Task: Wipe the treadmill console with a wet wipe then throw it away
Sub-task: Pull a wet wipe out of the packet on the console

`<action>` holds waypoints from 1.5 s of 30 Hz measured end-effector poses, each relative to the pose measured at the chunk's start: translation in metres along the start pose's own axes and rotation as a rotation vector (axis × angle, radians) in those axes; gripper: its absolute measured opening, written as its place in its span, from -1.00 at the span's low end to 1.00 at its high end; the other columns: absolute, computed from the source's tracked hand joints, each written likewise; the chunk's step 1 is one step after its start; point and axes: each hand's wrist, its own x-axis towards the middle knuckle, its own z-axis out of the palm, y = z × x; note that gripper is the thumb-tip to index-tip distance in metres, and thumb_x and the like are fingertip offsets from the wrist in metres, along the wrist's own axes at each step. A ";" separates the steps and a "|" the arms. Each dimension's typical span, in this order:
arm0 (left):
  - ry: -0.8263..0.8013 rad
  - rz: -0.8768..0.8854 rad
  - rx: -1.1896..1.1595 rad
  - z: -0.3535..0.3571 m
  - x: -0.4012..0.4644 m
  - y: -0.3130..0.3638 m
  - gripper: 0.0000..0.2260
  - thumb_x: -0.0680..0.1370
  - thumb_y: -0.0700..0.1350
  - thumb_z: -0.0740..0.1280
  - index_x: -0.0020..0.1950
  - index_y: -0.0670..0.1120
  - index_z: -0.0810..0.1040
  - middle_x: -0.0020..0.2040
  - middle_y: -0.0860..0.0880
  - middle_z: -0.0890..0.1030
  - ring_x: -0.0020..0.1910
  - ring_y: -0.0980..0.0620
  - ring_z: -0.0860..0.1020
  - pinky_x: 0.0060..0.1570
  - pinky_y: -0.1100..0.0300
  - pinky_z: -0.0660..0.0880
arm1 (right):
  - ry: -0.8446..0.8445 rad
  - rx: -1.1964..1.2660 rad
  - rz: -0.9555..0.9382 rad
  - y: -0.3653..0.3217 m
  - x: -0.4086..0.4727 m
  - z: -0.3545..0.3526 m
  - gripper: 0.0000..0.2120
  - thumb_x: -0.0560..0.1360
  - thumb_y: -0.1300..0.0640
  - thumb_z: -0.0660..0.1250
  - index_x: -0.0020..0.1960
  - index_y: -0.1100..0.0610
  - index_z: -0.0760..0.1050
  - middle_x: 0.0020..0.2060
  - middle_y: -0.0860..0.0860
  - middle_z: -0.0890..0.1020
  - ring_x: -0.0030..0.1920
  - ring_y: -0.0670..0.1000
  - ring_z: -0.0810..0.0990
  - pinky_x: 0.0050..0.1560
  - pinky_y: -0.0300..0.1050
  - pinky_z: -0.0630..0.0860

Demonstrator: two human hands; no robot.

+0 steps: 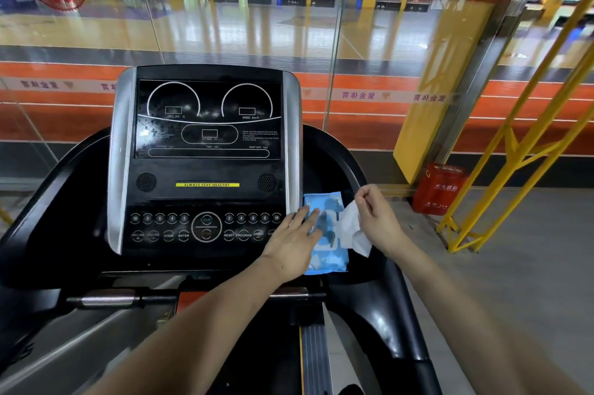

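The treadmill console (205,156), dark and smudged across its screen, stands untouched on the left, so the wiping step has not begun; the step in hand looks like drawing a wipe out of its pack. The left hand (291,242) lies spread with straight fingers on the blue wipe pack (328,230), which sits just right of the console, pinning it down. The right hand (377,218) pinches the white wet wipe (352,229) above the pack, and the next move likely calls for pulling it free and carrying it leftward to the screen.
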 end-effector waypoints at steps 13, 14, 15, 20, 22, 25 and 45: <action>-0.093 0.022 -0.068 0.014 -0.013 0.017 -0.30 0.64 -0.10 0.23 0.70 -0.10 -0.06 0.65 -0.06 0.22 0.58 -0.13 0.16 0.54 0.01 0.13 | -0.111 -0.324 0.199 0.044 -0.037 0.007 -0.71 0.67 0.07 0.20 0.38 0.01 0.42 -0.23 0.02 0.64 -0.25 0.04 0.61 -0.23 0.00 0.55; -0.102 0.018 -0.063 0.015 -0.013 0.019 -0.29 0.64 -0.10 0.23 0.70 -0.10 -0.08 0.66 -0.05 0.20 0.57 -0.13 0.17 0.54 0.01 0.14 | -0.130 -0.365 0.208 0.043 -0.037 0.008 -0.68 0.66 0.07 0.20 0.41 0.03 0.40 -0.17 0.06 0.65 -0.20 0.09 0.62 -0.19 0.04 0.56; -0.108 0.011 -0.062 0.015 -0.012 0.020 -0.29 0.63 -0.11 0.22 0.70 -0.10 -0.08 0.66 -0.05 0.19 0.56 -0.13 0.17 0.53 0.00 0.14 | -0.140 -0.401 0.216 0.043 -0.037 0.008 -0.65 0.66 0.08 0.20 0.43 0.05 0.39 -0.13 0.10 0.66 -0.16 0.14 0.63 -0.17 0.05 0.56; -0.114 -0.023 -0.082 0.015 -0.008 0.026 -0.33 0.62 -0.10 0.21 0.69 -0.10 0.02 0.63 -0.03 0.20 0.51 -0.15 0.20 0.52 -0.01 0.13 | -0.154 -0.470 0.236 0.036 -0.041 0.006 -0.70 0.62 0.18 0.21 0.34 0.14 0.45 -0.02 0.18 0.68 -0.03 0.23 0.64 -0.09 0.09 0.58; -0.126 -0.023 -0.068 0.016 -0.009 0.027 -0.37 0.62 -0.10 0.20 0.68 -0.11 0.09 0.64 -0.05 0.17 0.51 -0.17 0.19 0.52 -0.02 0.13 | -0.176 -0.484 0.257 0.034 -0.041 0.006 -0.74 0.60 0.18 0.19 0.26 0.11 0.48 -0.02 0.15 0.69 -0.03 0.22 0.65 -0.07 0.11 0.60; -0.141 -0.033 -0.070 0.017 -0.009 0.029 -0.38 0.61 -0.11 0.21 0.67 -0.11 0.13 0.64 -0.04 0.18 0.49 -0.17 0.21 0.48 -0.03 0.16 | -0.220 -0.511 0.295 0.032 -0.037 0.006 -0.78 0.57 0.17 0.17 0.15 0.09 0.51 -0.02 0.13 0.69 -0.08 0.19 0.62 -0.07 0.10 0.61; -0.275 -0.022 -0.021 0.003 -0.014 0.024 -0.34 0.63 -0.12 0.20 0.70 -0.09 0.02 0.71 -0.01 -0.02 0.58 -0.17 0.09 0.54 -0.08 0.13 | -0.111 -0.165 0.495 0.022 -0.023 -0.008 -0.77 0.62 0.23 0.20 0.20 0.20 0.56 0.02 0.07 0.63 -0.08 0.02 0.57 -0.05 -0.06 0.51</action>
